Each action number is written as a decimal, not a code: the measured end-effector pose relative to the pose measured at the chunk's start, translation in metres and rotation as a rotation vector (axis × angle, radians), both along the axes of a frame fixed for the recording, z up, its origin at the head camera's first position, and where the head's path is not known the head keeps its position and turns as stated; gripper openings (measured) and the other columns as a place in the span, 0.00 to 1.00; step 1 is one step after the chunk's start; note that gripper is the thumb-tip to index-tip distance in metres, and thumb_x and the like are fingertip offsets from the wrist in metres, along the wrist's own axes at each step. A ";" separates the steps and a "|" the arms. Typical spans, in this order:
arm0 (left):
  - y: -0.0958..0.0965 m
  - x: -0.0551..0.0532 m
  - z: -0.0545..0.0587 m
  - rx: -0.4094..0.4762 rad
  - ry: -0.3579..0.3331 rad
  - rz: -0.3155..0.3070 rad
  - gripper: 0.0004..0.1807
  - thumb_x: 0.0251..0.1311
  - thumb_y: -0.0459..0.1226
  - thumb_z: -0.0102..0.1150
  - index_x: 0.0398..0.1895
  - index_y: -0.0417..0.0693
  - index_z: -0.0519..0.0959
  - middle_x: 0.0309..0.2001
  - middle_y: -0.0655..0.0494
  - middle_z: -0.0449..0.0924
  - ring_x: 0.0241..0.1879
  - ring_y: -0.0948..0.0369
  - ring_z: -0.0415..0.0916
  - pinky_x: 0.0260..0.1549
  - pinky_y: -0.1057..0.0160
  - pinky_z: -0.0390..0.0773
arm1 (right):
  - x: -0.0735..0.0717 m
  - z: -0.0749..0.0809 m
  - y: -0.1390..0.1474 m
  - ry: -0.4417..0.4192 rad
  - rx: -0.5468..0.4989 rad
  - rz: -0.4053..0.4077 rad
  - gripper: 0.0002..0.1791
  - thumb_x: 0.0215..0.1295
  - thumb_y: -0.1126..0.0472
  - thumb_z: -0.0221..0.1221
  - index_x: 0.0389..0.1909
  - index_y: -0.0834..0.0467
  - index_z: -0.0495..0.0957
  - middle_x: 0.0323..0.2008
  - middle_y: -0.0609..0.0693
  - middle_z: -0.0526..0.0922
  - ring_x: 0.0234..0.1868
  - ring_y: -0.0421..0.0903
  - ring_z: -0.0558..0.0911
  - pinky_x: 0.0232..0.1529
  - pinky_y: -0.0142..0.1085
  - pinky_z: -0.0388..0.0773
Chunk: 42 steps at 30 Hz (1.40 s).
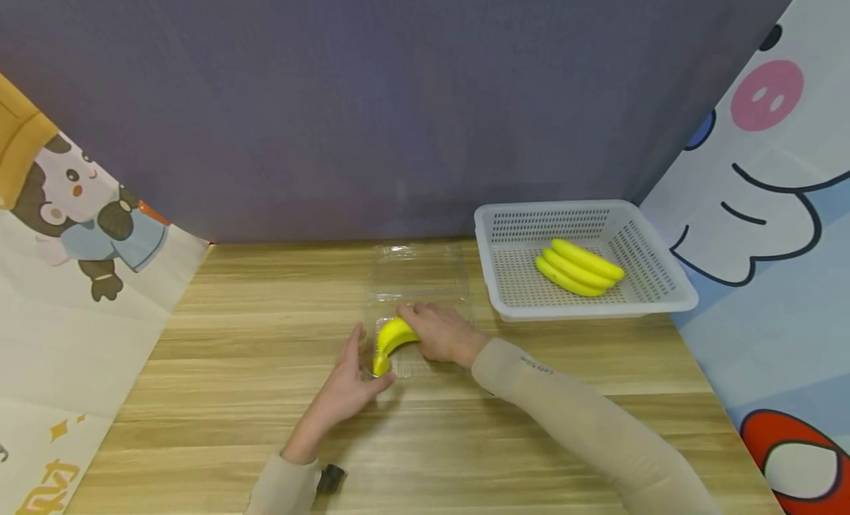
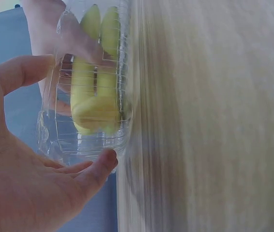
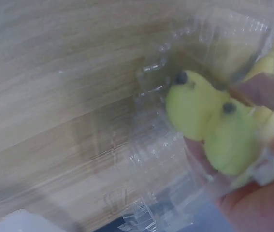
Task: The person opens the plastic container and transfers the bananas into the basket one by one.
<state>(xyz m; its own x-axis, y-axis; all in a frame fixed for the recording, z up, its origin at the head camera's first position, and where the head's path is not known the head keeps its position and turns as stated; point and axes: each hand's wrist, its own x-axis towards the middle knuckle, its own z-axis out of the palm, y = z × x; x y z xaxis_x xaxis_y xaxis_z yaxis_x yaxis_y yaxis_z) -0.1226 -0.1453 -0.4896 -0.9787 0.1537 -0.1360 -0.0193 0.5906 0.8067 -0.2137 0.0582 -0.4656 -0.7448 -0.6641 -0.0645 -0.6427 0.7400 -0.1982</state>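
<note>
A clear plastic clamshell box (image 1: 412,367) lies with its lid raised toward the wall. Inside it is a bunch of yellow bananas (image 1: 392,336), two of them side by side in the left wrist view. My right hand (image 1: 441,333) reaches over the box and grips the bunch from above, covering its right part; in the right wrist view two dark-tipped banana ends (image 3: 209,116) show beside the fingers. At the box's left end, my left hand (image 1: 352,386) holds the near corner, thumb and fingers spread round the plastic wall (image 2: 50,121).
A white slotted basket (image 1: 494,279) stands at the back right, with another bunch of bananas (image 1: 578,268) in it. Behind the wooden table (image 1: 265,301) rises a grey wall (image 1: 332,131). Printed cartoon panels flank both sides. A small black object (image 1: 330,478) is beside my left sleeve.
</note>
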 end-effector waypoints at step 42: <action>0.001 0.001 0.004 0.016 0.007 0.000 0.61 0.50 0.49 0.70 0.76 0.49 0.35 0.75 0.48 0.43 0.70 0.42 0.50 0.63 0.38 0.56 | 0.002 0.040 0.015 0.147 -0.080 -0.016 0.34 0.49 0.65 0.65 0.58 0.45 0.66 0.45 0.47 0.76 0.44 0.44 0.75 0.44 0.40 0.76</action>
